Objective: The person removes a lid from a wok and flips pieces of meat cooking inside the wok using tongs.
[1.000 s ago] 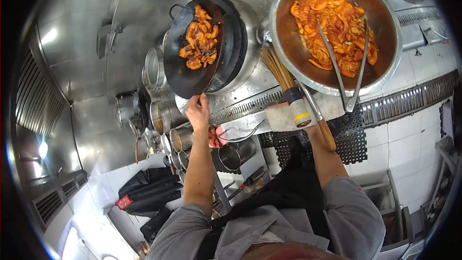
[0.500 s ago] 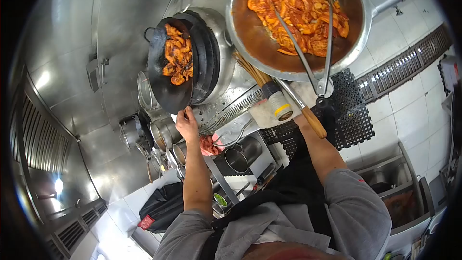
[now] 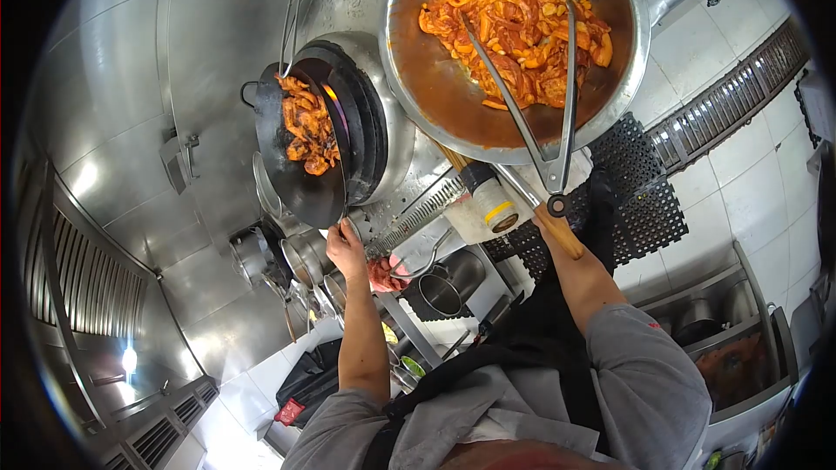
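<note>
My left hand [image 3: 346,248] is closed on the near rim handle of a black wok [image 3: 283,178]. The wok is tilted over the burner [image 3: 370,122], with browned meat pieces [image 3: 309,130] in it. An orange flame shows between wok and burner. My right hand is mostly hidden; only its wrist [image 3: 545,224] shows beside a wooden-handled utensil [image 3: 564,239], so its fingers cannot be made out. Close to it are a bamboo wok brush [image 3: 488,191] and a cloth [image 3: 466,218]. Metal tongs [image 3: 557,178] rest in a large steel bowl [image 3: 405,91] of orange-red marinated meat [image 3: 514,26].
Several pots [image 3: 305,257] hang or stand left of my forearm. Raw meat [image 3: 386,274] lies near a wire handle, beside a steel pot [image 3: 440,292]. A perforated black mat [image 3: 644,200] and a floor drain [image 3: 731,96] are at the right.
A flame has appeared between wok and burner. The tongs' arms sit closer to the brush. The whole view has shifted slightly; my left hand keeps its hold on the wok.
</note>
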A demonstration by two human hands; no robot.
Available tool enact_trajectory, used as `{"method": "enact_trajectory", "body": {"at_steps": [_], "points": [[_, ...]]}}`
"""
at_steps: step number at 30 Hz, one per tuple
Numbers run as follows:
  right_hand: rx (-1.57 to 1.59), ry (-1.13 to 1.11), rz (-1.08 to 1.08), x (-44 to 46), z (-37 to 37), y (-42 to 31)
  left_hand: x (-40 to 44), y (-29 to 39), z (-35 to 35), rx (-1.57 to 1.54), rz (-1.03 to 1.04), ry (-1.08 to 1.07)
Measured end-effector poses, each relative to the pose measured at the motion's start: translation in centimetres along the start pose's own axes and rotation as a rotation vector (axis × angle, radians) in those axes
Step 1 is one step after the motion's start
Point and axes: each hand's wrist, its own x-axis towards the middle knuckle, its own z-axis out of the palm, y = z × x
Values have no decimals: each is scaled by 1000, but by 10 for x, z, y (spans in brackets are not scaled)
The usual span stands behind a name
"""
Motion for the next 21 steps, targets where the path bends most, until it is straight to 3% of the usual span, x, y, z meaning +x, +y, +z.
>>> {"method": "enact_trajectory", "body": {"at_steps": [8, 15, 21], "points": [[210, -28, 108, -9, -15, -19, 4, -9, 2, 0, 57, 46], [960, -11, 327, -24, -52, -89, 2, -12, 3, 39, 41, 19], [1212, -4, 388, -23, -63, -122, 1, 2, 0, 30, 22, 13]]}}
